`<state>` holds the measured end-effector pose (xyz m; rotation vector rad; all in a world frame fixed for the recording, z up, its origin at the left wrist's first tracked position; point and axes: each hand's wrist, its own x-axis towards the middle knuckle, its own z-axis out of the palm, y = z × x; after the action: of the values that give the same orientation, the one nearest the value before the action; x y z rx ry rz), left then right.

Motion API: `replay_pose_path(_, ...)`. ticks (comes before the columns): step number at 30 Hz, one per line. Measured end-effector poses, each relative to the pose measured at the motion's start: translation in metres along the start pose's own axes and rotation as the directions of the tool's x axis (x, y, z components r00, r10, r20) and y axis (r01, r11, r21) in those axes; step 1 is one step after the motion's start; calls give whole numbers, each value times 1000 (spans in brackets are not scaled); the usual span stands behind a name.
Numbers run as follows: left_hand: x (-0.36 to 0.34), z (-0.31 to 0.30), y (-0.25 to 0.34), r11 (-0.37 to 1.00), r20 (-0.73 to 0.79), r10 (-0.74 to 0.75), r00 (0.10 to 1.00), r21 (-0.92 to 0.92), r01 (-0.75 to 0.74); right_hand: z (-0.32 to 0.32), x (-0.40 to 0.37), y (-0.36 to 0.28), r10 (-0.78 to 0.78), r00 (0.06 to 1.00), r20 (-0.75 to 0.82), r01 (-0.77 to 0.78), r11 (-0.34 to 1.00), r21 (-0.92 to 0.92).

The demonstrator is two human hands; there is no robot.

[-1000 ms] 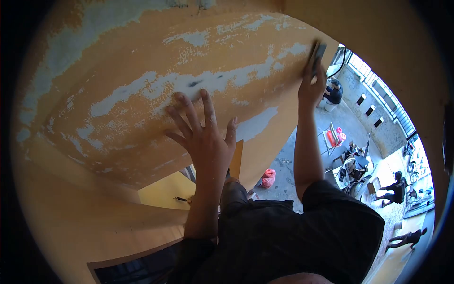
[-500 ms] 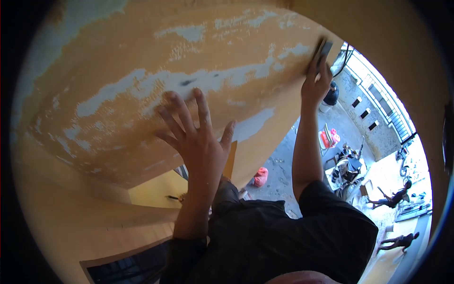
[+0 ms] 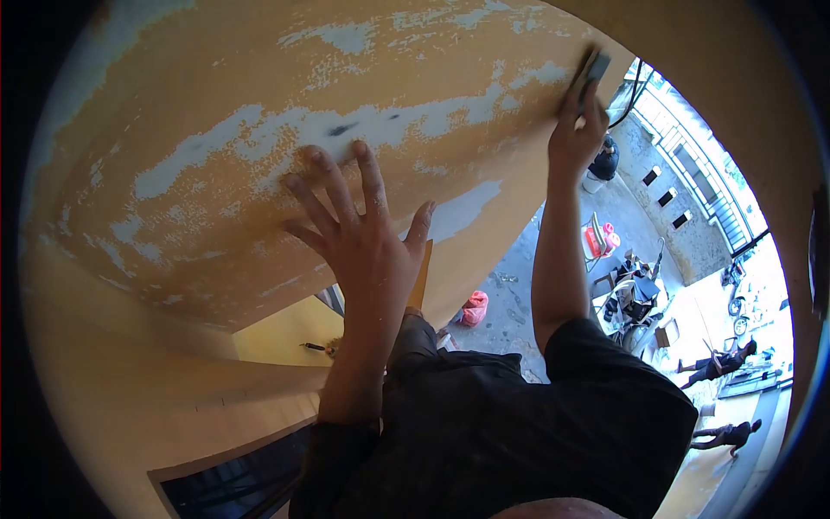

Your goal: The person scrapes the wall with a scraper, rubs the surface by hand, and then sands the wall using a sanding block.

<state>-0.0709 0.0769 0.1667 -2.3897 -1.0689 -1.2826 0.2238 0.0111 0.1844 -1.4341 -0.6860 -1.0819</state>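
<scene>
A curved wall surface (image 3: 285,203), painted orange-yellow with rough whitish patches, fills the upper left of the view. Against it rests my left hand (image 3: 367,246), its fingers spread and nothing held in them. Just above those fingertips lies a small dark smudge (image 3: 342,129) in a pale patch. My right hand (image 3: 577,143) is raised at the right end of the surface, fingers closed around a dark flat block (image 3: 596,71). The block meets the surface near its edge; motion smears its outline, so its exact kind does not show.
Far below on the right is a yard with a pink-red bag (image 3: 474,309), a heap of scrap items (image 3: 635,294) and a red-and-pink bundle (image 3: 601,240). Two people (image 3: 731,359) (image 3: 731,435) are in the yard. Dark cables (image 3: 635,99) hang beside the block.
The view has tilted slightly, shifting the wall upward in the picture. My right hand with the block stays by the wall's edge, and my left hand keeps its spread pose. A distant person has shifted.
</scene>
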Motion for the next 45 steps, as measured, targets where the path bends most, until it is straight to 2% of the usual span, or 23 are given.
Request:
replay_pose_path(1,0,-1,0,1000,12,-11,1000,-11,11,-1,-22,3,-34,999,-6,34,999,-21)
replay_pose_path(3,2,-1,-2,1000,3,-25,1000,-14,26,-2,-32,10,53,997,53,-56,997,62)
replay_pose_path(6,0,-4,-1,999,26,-15,1000,-31,16,-2,20,-12,86,996,40,-88,994,66)
replay_pose_path(10,0,-6,-2,998,29,-16,999,-55,17,-1,-12,-5,30,999,29,-30,1000,-5)
replay_pose_path(13,-1,-4,-3,1000,47,-3,999,-19,4,1,-23,2,5,999,34,-8,996,91)
replay_pose_path(15,1,-7,-2,999,51,-9,999,-34,11,1,18,-6,-30,999,14,30,999,-39)
replay_pose_path(16,1,-9,1,999,44,-13,999,-49,16,-1,37,-23,113,993,45,-117,988,103)
replay_pose_path(17,-2,-10,3,998,62,-3,998,-56,6,-3,30,-15,124,991,47,-128,988,84)
replay_pose_path(19,1,-8,1,996,15,-16,1000,-90,17,4,5,9,-149,988,-45,145,987,-74)
replay_pose_path(20,3,-8,-4,997,-19,-13,1000,-81,12,3,-16,16,-158,987,-26,157,986,-58)
replay_pose_path(21,1,-7,-7,997,10,-15,1000,-82,15,3,-23,11,-50,999,-2,50,998,31)
replay_pose_path(23,-3,-5,-2,994,79,-19,997,-107,27,6,5,13,-161,986,-38,162,987,12)
replay_pose_path(25,0,-6,2,999,40,-23,999,-40,25,2,40,-7,14,1000,23,-15,999,40)
replay_pose_path(29,0,-11,0,993,47,-29,998,-111,34,-6,-15,13,-109,992,63,109,994,6)
replay_pose_path(30,-1,-11,-1,997,57,-22,998,-75,27,-8,-27,10,-24,996,83,21,999,39)
replay_pose_path(31,-1,-11,-2,996,44,-48,998,-73,51,-4,-22,12,-6,998,57,2,998,64)
replay_pose_path(33,-1,-15,2,999,124,-31,992,-36,36,-3,18,11,-140,990,-15,140,990,-22)
replay_pose_path(34,-1,-14,4,997,135,-60,989,-47,67,-5,39,1,-41,999,15,40,998,44)
replay_pose_path(37,-2,-16,4,997,40,-23,999,-68,25,-5,22,21,-158,987,10,158,986,-54)
replay_pose_path(41,-2,-12,-2,996,64,-44,997,-76,49,0,10,21,-77,997,20,75,994,81)
replay_pose_path(42,-2,-13,0,997,76,-51,996,-54,55,2,27,14,-100,995,-25,100,995,4)
replay_pose_path(43,-2,-13,2,998,94,-50,994,-36,53,-2,41,-3,-20,1000,10,19,1000,19)
replay_pose_path(45,-4,-16,5,998,122,-42,992,-49,48,-1,43,5,-123,992,-11,122,990,-65)
